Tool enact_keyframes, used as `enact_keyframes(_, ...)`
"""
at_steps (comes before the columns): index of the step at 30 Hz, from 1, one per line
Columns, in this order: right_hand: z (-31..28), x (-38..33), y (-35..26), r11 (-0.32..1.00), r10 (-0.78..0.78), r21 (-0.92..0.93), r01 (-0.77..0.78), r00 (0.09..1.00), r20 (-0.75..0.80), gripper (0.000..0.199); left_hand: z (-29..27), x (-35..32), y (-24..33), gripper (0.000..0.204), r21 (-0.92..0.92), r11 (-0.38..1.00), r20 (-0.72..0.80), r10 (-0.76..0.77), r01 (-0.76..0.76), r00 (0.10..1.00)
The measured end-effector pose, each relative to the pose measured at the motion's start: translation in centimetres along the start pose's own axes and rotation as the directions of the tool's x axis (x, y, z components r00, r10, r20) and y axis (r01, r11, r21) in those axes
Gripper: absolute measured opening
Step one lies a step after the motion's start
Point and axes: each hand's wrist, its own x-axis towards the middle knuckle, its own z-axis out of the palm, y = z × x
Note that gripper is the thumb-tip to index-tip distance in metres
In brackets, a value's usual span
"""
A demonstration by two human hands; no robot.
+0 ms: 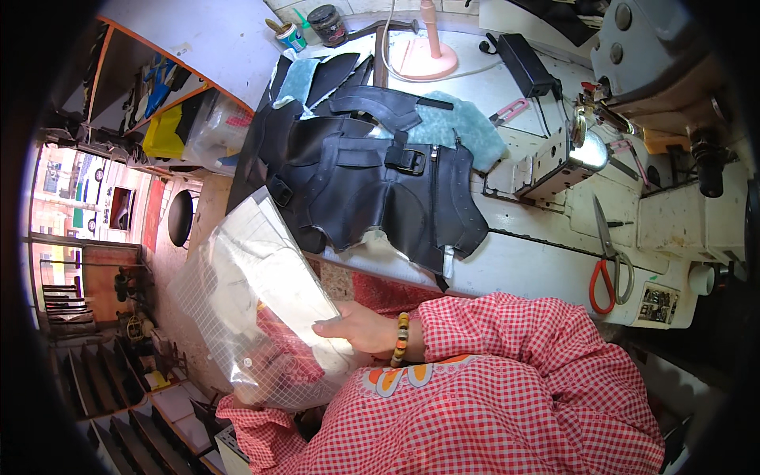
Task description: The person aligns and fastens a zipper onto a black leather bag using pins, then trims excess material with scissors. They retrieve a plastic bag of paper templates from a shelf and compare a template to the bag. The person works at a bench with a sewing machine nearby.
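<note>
My right hand [360, 326], with a beaded bracelet on the wrist, is closed on the edge of a clear plastic bag [210, 301] printed with a white grid. White sheets [277, 273] lie within the bag. Behind its lower end shows my left hand [252, 392], blurred by the plastic, so its fingers cannot be made out. Just beyond the bag, black leather pieces [360, 202] with a zipper and a buckle [405, 161] are spread over the white table [514, 273]. Light blue fleecy material [467, 127] lies under and beside them.
A sewing machine [657, 71] stands at the right, its lit arm [558, 162] over the table. Red-handled scissors [609, 265] lie near the right edge. A hammer [380, 51], a pink stand [427, 55] and jars [326, 25] are at the back. Shelves [119, 380] stand lower left.
</note>
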Motion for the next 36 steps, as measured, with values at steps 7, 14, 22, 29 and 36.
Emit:
enact_keyframes(7,-1.2,-0.7,-0.8,0.992,0.013,0.123,-0.004,0.997,-0.073,0.036,-0.5,2.5,1.1,0.046,-0.504,0.857,0.320,0.065,0.112,0.945)
enact_keyframes(14,-2.5,-2.1,-3.8,0.943,-0.081,0.316,0.102,0.994,-0.078,0.043,5.4,5.1,7.3,0.030,-0.026,0.920,0.329,0.376,-0.390,0.866)
enact_keyframes(22,-4.2,-2.8,-5.0,0.931,-0.175,0.292,0.218,0.970,-0.167,0.049,9.1,5.6,13.8,0.032,0.169,0.863,-0.058,0.490,-0.475,0.870)
enact_keyframes(29,-4.6,-2.7,-4.7,0.906,-0.205,0.325,0.272,0.953,-0.225,0.047,10.1,7.9,14.5,0.019,0.398,0.673,0.317,0.537,-0.624,0.782)
enact_keyframes(36,-4.7,-2.6,-4.6,0.906,-0.178,0.328,0.268,0.944,-0.279,0.045,11.6,9.7,13.3,0.019,0.511,0.573,0.541,0.365,-0.641,0.758)
